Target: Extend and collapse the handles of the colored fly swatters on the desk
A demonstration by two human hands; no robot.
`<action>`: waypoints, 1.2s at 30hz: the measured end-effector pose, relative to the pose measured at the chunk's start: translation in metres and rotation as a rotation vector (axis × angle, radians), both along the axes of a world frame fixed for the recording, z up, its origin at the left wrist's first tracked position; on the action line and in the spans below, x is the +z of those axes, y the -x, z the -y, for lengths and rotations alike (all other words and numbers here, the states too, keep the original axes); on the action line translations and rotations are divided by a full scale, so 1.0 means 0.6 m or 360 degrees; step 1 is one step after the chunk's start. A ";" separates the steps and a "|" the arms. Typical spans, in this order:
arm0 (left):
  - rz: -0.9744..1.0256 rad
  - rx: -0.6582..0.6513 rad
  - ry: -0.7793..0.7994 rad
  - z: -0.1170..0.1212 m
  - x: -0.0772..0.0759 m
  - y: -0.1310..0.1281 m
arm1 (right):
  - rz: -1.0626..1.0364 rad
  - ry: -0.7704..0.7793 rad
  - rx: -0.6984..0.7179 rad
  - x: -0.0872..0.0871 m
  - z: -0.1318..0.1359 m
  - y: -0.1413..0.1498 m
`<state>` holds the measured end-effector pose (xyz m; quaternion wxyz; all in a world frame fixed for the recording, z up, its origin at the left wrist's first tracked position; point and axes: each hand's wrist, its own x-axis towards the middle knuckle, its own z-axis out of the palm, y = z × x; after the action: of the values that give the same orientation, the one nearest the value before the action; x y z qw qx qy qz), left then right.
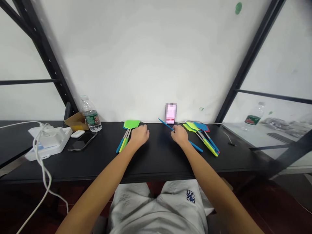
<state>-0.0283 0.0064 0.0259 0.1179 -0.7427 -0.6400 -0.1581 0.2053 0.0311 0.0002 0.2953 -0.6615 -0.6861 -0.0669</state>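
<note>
My right hand (179, 135) is closed around a blue spatula (196, 146), seen edge-on and tilted, its thin head up to the left and its handle down to the right. My left hand (140, 135) is curled into a fist over the desk, with nothing showing in it. Just left of that fist lies a group of spatulas, a green one (131, 123) on top, with blue and green handles. Right of my right hand, more spatulas lie fanned out: yellow-green ones (193, 126), a blue one (201, 126) and a red edge beneath.
A phone (170, 113) with a lit screen leans on the wall behind the black desk (156, 162). To the left are a water bottle (91, 115), a cardboard box (77, 122), a dark phone (83, 142), a white case (77, 134) and a power strip (50, 143) with cables.
</note>
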 end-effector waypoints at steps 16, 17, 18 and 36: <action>0.0093 -0.0565 -0.0115 0.025 -0.019 -0.042 | -0.1321 -0.0536 0.0448 0.005 0.020 0.061; 0.0124 -0.0554 -0.0125 0.025 -0.018 -0.042 | -0.1454 -0.0541 0.0407 0.007 0.015 0.060; 0.0152 -0.0553 -0.0135 0.025 -0.018 -0.042 | -0.1569 -0.0548 0.0375 0.010 0.011 0.058; 0.0086 -0.0739 0.0011 0.011 -0.032 -0.032 | -0.2696 0.0653 0.0429 0.016 0.000 0.037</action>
<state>-0.0093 -0.0001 0.0069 0.0586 -0.8658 -0.4555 -0.1987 0.1828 0.0310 0.0098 0.5855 -0.4422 -0.3072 0.6061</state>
